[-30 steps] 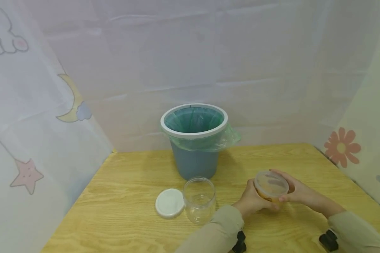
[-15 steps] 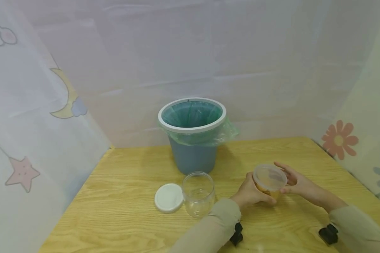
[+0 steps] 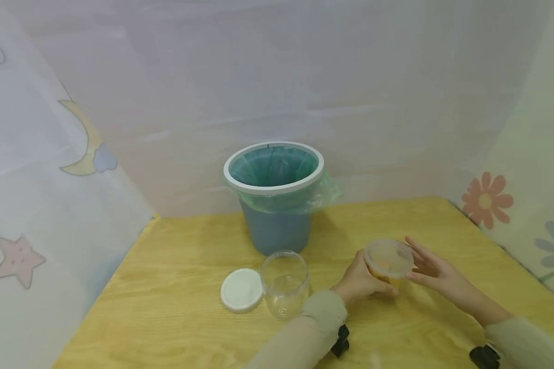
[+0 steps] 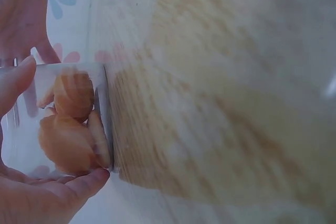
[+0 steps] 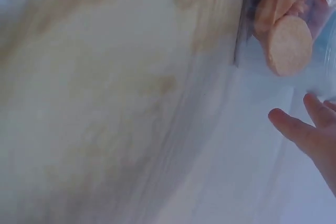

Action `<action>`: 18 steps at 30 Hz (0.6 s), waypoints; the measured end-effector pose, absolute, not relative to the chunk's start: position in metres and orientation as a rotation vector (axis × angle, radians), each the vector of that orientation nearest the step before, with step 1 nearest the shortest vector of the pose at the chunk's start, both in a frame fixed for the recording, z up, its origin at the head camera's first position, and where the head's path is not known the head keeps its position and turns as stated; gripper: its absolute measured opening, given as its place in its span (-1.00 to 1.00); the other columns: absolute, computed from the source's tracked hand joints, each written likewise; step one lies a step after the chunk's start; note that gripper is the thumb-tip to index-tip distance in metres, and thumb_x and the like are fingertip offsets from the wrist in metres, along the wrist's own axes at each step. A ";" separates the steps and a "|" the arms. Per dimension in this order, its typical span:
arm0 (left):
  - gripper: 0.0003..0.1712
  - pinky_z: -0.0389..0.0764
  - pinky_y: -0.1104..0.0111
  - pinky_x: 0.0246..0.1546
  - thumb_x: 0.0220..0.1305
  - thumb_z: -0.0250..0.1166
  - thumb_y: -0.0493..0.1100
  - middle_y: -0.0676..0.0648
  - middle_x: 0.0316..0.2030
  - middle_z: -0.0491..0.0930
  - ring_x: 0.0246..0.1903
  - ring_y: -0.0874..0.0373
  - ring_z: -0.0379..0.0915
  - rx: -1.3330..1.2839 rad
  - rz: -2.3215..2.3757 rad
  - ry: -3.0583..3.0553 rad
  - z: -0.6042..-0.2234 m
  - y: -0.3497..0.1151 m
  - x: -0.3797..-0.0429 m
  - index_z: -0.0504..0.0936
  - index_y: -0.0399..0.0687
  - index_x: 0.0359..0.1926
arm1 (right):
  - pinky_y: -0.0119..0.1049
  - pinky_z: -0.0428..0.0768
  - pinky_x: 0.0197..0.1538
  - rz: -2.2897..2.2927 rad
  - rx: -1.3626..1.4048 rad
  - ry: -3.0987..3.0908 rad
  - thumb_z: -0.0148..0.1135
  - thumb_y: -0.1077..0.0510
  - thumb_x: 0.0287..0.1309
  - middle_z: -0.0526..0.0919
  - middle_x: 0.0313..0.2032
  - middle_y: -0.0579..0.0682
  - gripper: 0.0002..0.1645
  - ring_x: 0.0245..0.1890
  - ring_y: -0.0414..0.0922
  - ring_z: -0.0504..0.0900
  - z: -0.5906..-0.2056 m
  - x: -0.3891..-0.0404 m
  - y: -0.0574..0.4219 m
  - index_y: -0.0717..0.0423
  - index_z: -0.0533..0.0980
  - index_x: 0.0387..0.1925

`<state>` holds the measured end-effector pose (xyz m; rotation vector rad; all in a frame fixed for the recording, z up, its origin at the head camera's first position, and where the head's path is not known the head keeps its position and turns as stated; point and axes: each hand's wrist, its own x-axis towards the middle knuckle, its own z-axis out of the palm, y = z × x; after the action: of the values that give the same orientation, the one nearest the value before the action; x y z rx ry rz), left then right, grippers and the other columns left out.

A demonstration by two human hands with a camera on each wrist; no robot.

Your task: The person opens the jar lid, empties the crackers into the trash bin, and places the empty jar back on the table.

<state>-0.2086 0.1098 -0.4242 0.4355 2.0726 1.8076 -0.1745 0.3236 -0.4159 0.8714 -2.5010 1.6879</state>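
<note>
Near the right of the table in the head view, my left hand [image 3: 361,281] grips a clear plastic tub with a translucent lid [image 3: 389,258]. Fingers and thumb curve round the tub's side. Inside it lie several orange-brown pieces [image 4: 71,145], one showing a flat, pale round face [image 5: 290,45] in the right wrist view. My right hand [image 3: 438,274] is on the tub's right with fingers spread and holding nothing; the right wrist view shows a gap between its fingertips and the tub. An open clear jar [image 3: 284,287] stands left of the left hand, with a white screw lid [image 3: 242,290] lying beside it.
A blue-grey waste bin [image 3: 277,228] with a white rim and green liner bag [image 3: 300,202] stands at the back of the wooden table [image 3: 175,266]. Printed cloth hangs behind and at both sides. Black wrist devices [image 3: 340,341] sit under the sleeves.
My right hand has loosened from the tub and drawn off a little to the right, its fingers spreading. My left hand keeps its hold. The head view has shifted slightly.
</note>
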 end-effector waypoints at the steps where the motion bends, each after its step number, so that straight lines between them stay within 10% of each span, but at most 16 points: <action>1: 0.02 0.38 0.22 0.16 -0.16 0.57 -0.43 0.32 0.06 0.35 0.05 0.29 0.34 0.448 1.799 2.080 -0.424 0.109 -0.209 0.28 0.27 0.28 | -0.61 0.37 0.05 1.669 0.888 -2.512 0.06 0.45 0.30 0.02 0.36 -0.52 0.02 0.22 -0.61 0.16 -0.415 -0.175 0.322 0.08 -0.31 0.53; 5: 0.03 0.39 0.24 0.16 -0.15 0.58 -0.40 0.29 0.07 0.36 0.04 0.30 0.34 0.453 1.749 2.111 -0.422 0.108 -0.210 0.26 0.23 0.30 | -0.66 0.27 0.09 1.558 0.937 -2.570 0.21 0.45 0.18 -0.07 0.40 -0.38 0.22 0.26 -0.58 0.09 -0.413 -0.179 0.315 0.06 -0.43 0.52; 12: 0.03 0.38 0.25 0.16 -0.16 0.59 -0.38 0.23 0.10 0.39 0.05 0.26 0.36 0.434 1.704 2.139 -0.422 0.109 -0.212 0.26 0.15 0.32 | -0.45 0.44 0.01 1.482 0.858 -2.655 0.33 0.39 0.09 -0.12 0.39 0.51 0.33 0.25 0.53 0.03 -0.410 -0.187 0.309 0.07 -0.45 0.51; 18: 0.04 0.39 0.24 0.17 -0.16 0.58 -0.40 0.23 0.12 0.36 0.06 0.25 0.35 0.445 1.711 2.127 -0.421 0.109 -0.214 0.25 0.18 0.32 | -0.55 0.40 0.02 1.523 0.864 -2.622 0.34 0.40 0.08 0.00 0.48 0.05 0.33 0.36 -0.04 0.16 -0.411 -0.194 0.309 0.17 -0.46 0.50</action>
<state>-0.2136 0.1088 -0.4213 0.4449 2.1270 1.7113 -0.1940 0.3090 -0.4112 0.8642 -2.6223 1.5225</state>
